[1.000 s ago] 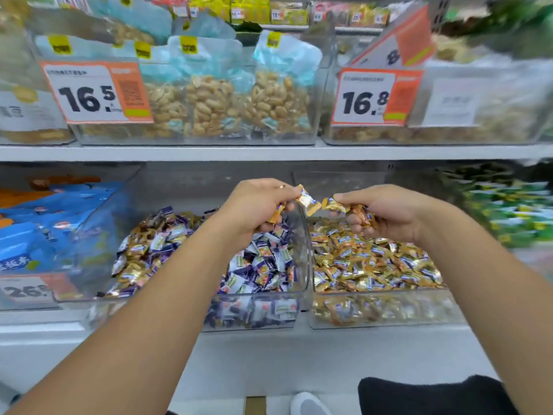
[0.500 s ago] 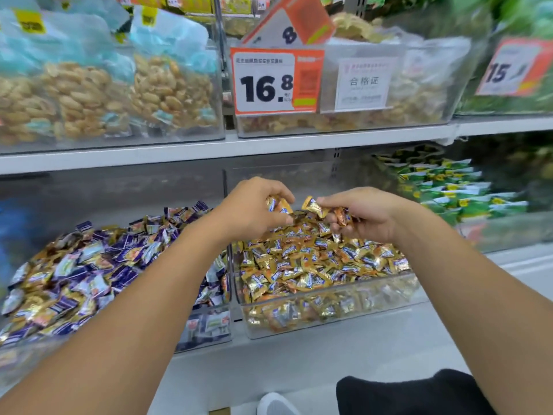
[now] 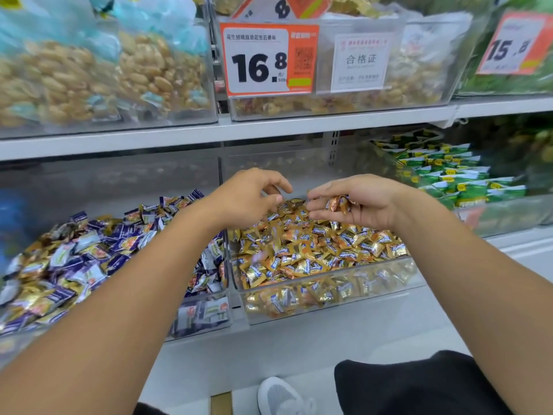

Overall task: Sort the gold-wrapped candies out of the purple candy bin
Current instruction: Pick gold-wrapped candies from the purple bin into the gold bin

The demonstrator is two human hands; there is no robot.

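My right hand [image 3: 356, 205] pinches a few gold-wrapped candies [image 3: 341, 202]; my left hand [image 3: 251, 196] hangs loosely curled, holding nothing. Light, crinkly, likely slippery: grip the twisted wrapper ends.

White shelf [image 3: 299, 348] carries purple candy bin [image 3: 203, 316] beside gold candy bin [image 3: 329, 298]

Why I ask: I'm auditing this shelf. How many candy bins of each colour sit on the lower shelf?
Purple candy bin, with gold pieces mixed in: 1
Gold candy bin: 1
Green candy bin: 1
Total: 3
The blue patch at the far left is too blurred to count.
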